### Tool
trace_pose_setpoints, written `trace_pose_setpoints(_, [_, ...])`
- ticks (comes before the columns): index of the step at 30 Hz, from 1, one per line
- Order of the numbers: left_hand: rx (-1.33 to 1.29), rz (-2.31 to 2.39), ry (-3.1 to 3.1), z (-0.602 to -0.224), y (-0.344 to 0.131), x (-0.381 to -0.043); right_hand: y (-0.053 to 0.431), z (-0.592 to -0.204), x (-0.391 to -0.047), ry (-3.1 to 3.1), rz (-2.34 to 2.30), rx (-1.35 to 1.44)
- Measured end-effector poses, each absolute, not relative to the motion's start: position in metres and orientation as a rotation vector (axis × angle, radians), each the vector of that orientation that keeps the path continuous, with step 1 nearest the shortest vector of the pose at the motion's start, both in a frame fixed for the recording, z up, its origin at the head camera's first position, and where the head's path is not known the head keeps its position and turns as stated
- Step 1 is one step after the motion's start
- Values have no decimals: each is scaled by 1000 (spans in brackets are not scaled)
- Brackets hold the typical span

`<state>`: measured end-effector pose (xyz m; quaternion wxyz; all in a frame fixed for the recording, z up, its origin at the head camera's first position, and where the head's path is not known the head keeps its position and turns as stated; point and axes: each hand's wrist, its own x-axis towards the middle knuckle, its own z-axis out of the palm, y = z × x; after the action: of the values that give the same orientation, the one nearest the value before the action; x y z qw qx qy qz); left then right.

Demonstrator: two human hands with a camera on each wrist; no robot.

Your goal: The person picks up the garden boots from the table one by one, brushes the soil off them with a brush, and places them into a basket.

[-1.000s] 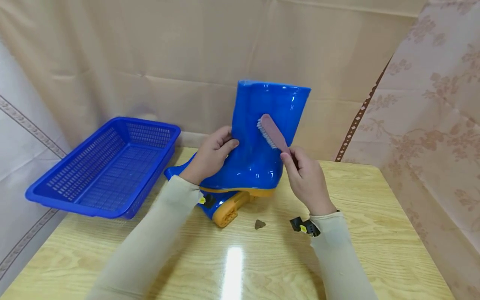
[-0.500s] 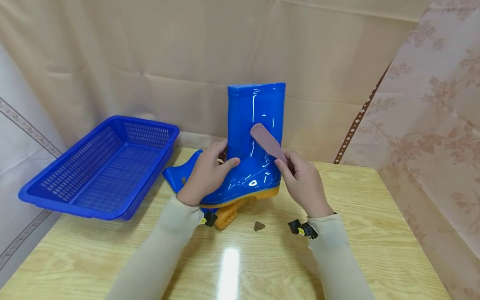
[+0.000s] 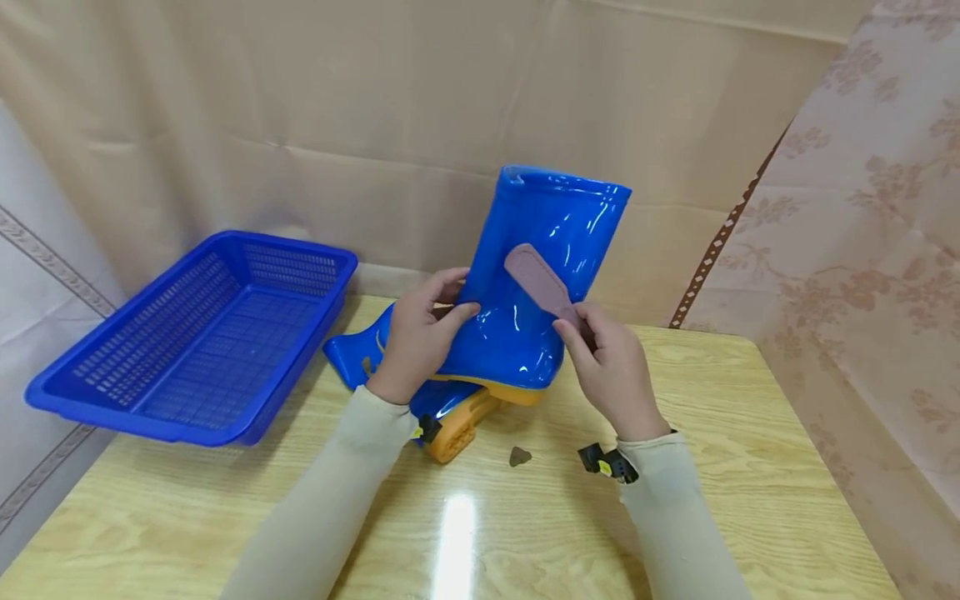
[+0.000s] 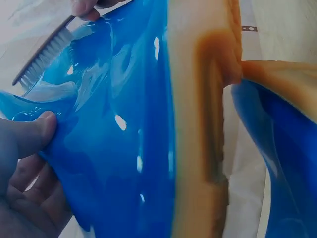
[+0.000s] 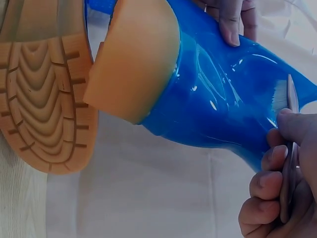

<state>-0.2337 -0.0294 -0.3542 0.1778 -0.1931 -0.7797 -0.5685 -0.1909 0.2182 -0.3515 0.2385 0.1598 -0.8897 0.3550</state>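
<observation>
A glossy blue rain boot [image 3: 558, 221] with an orange sole is held up over the table, its shaft leaning right. My left hand [image 3: 420, 333] grips it at the front of the ankle, thumb on the near side. In my right hand [image 3: 611, 371] is the handle of a pinkish brush [image 3: 536, 279], its back facing the head camera. The right wrist view shows the white bristles [image 5: 279, 95] against the boot's shaft. A second blue boot [image 3: 348, 354] lies on its side underneath, partly hidden, its ridged sole [image 5: 47, 104] visible in the right wrist view.
A blue plastic basket [image 3: 281, 375] stands on the left of the wooden table [image 3: 712, 500]. A small brown piece [image 3: 520, 456] lies on the tabletop in front of the boots. Beige cloth [image 3: 375, 100] hangs behind, and patterned cloth [image 3: 862, 250] on the right.
The held boot swung upright and turned, then leaned right again. The brush turned so its back faces the head camera, its bristles now out of sight there. Both hands keep their holds.
</observation>
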Motion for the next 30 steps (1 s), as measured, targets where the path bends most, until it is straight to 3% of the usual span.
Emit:
trace_pose_setpoints(22, [-418,-1714,-2179,-358,-27,-233,220,-351,-192,-2262,894,514])
trace_pose_setpoints(30, [-492,-1639,-2238,-357,-30,-234,215,-353,-190,-2323,865,489])
